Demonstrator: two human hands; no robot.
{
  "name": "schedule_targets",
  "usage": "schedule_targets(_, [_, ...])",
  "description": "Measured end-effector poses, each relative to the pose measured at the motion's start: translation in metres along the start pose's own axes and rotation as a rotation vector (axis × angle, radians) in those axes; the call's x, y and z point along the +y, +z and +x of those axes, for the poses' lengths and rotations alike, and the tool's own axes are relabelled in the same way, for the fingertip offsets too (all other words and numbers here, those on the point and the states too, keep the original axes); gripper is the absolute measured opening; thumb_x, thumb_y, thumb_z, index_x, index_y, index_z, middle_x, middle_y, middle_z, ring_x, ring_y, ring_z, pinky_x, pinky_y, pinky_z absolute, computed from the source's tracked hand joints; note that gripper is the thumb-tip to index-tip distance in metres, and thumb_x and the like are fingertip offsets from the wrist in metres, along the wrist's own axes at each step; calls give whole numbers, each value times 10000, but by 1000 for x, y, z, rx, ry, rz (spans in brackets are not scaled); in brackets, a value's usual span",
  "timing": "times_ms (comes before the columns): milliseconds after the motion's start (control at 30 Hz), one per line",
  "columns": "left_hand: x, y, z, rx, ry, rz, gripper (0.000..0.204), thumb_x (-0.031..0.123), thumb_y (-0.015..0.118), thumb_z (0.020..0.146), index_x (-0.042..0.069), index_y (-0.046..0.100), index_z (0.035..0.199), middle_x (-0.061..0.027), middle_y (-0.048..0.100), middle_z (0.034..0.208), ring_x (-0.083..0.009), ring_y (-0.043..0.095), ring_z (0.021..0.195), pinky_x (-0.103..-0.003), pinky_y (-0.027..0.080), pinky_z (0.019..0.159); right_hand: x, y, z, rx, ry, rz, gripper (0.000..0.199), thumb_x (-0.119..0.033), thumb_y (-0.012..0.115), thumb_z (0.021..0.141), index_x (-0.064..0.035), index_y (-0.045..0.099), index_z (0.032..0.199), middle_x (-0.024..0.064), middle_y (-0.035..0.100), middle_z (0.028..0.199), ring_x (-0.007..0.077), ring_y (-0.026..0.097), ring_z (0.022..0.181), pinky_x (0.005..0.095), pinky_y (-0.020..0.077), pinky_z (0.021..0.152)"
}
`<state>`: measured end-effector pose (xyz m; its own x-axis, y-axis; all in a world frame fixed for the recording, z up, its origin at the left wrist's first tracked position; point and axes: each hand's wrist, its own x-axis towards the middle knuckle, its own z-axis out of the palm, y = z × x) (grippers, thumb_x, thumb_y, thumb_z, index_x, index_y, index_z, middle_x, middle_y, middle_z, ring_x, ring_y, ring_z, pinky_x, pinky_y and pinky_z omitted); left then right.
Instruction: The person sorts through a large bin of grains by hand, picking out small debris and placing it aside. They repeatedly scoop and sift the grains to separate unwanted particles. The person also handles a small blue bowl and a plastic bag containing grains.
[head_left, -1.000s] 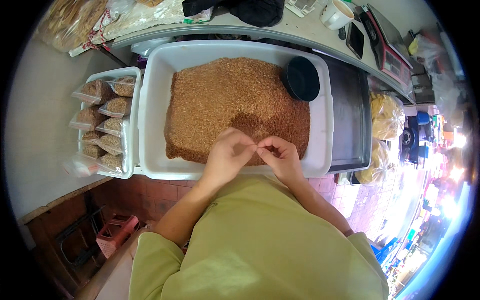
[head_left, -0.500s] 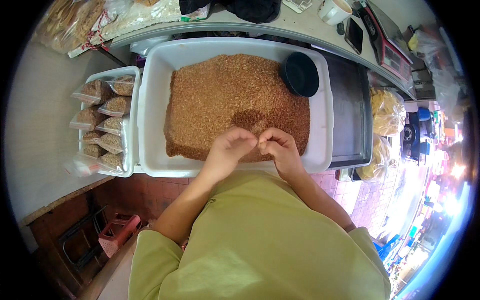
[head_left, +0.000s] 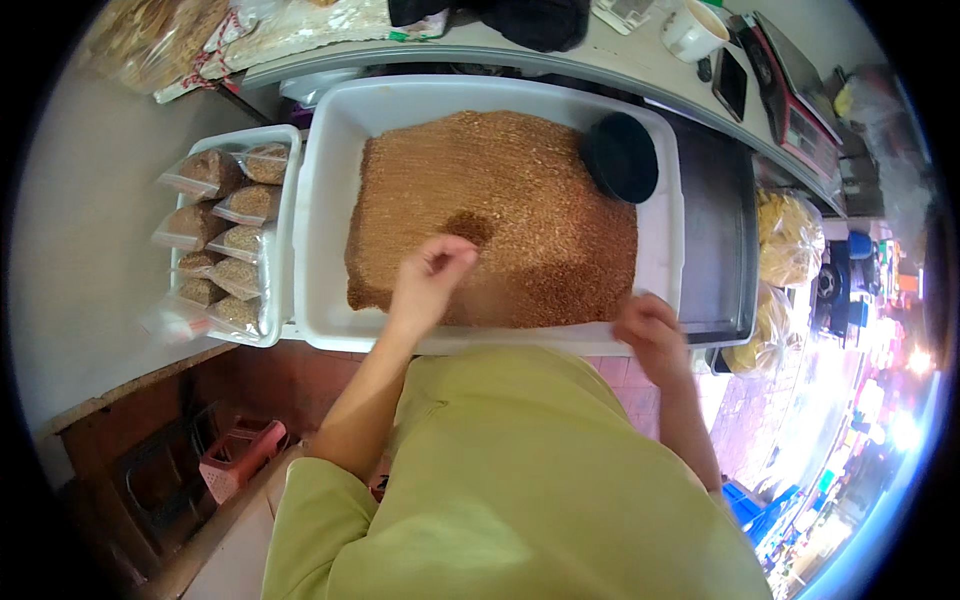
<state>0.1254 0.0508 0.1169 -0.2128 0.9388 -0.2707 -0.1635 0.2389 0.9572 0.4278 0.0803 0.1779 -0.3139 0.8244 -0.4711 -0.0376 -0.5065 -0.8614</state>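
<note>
A white plastic tub (head_left: 330,230) holds a wide bed of brown, coarse, grainy material (head_left: 470,170). My left hand (head_left: 428,285) hovers above the near-left part of this bed, thumb and fingers closed in a pinch; whatever is between them is too small to make out. Over the tub's near right rim is my right hand (head_left: 652,332), with fingers curled and smeared by motion, so its grip is unclear. A dark round bowl (head_left: 620,158) rests on the grains at the far right corner.
On the left, a white tray (head_left: 288,210) carries several clear bags of grains (head_left: 250,203). A dark metal tray (head_left: 718,220) lies to the right, beside bags of yellow food (head_left: 785,235). The shelf behind bears a mug (head_left: 694,32), a phone (head_left: 730,84) and a scale (head_left: 800,110).
My hands, fingertips together before, have parted: the left moved slightly left and up, the right swung right to the tub's rim. The whole view has shifted a little.
</note>
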Motion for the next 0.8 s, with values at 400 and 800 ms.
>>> schedule_targets(400, [-24, -31, 88, 197, 241, 468, 90, 50, 648, 812, 25, 651, 898, -100, 608, 880, -205, 600, 801, -310, 478, 728, 87, -490, -429, 1539, 364, -876, 516, -284, 663, 745, 113, 590, 1067, 253, 638, 985, 355, 592, 884, 426, 468, 817])
schedule_targets(800, [-22, -34, 97, 107, 306, 543, 91, 20, 640, 809, 35, 647, 898, -96, 599, 877, -209, 599, 780, -307, 489, 704, 134, -364, -298, 1289, 432, -1194, 253, -150, 550, 772, 41, 635, 915, 180, 663, 897, 310, 623, 841, 402, 481, 790])
